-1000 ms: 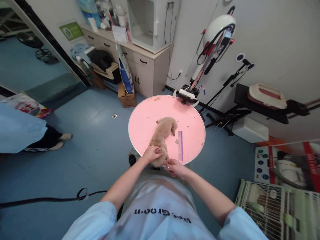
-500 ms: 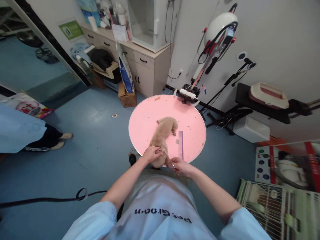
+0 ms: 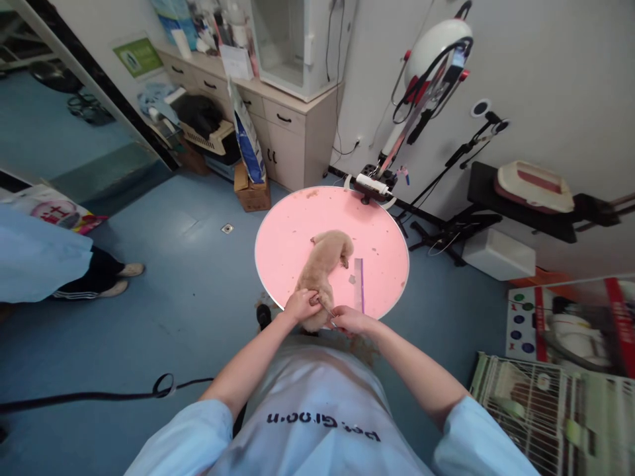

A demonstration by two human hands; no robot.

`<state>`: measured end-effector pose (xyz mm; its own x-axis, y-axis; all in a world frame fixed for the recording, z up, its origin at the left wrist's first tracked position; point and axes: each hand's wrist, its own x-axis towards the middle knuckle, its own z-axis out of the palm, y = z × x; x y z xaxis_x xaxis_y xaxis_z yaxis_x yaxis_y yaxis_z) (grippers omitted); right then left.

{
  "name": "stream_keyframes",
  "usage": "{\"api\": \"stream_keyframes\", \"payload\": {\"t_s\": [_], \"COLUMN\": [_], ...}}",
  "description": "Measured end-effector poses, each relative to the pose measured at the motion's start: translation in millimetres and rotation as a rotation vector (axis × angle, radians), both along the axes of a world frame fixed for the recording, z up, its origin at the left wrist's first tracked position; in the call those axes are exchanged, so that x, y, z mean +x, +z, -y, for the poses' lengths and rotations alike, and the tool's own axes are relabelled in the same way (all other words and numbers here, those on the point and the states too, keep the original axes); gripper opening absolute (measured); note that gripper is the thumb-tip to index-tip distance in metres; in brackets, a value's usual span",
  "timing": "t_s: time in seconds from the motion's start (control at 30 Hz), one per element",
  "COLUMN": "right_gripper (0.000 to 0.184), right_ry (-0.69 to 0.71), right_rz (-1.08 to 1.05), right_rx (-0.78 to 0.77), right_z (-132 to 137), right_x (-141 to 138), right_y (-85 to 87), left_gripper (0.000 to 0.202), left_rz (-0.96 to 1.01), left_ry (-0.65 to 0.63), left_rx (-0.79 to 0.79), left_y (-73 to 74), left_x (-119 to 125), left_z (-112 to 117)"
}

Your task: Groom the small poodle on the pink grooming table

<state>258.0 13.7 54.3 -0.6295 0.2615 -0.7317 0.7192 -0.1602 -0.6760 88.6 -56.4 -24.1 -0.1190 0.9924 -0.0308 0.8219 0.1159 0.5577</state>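
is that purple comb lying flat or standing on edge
Lying flat: the purple comb shows its broad face, grey strip and purple spine side by side, on the pink table beside the animal.

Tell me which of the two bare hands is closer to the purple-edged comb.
The right hand, holding a slim metal tool by the comb's near end; the left hand is farther off, on the tan animal.

Right hand [image 3: 350,320] is edging up toward dog [image 3: 320,261]

Compared with half a second ago, the right hand is sitting higher and nearer the left hand [image 3: 301,306]. It is covering more of the scissors [image 3: 332,315], so less metal is showing. Below it, more hair [image 3: 365,349] is coming into view.
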Motion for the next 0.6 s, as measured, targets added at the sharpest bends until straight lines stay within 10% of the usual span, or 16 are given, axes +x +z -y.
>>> {"api": "stream_keyframes", "payload": {"t_s": [0.6], "right_gripper": [0.010], "right_ry": [0.026], "right_rz": [0.025], "right_rx": [0.139], "right_z": [18.1], "right_x": [0.2], "right_y": [-1.5], "left_gripper": [0.025], "left_rz": [-0.020], "left_ry": [-0.012], "left_rx": [-0.066], "left_y": [-2.1], "left_x": [0.1], "left_z": [2.6]}}
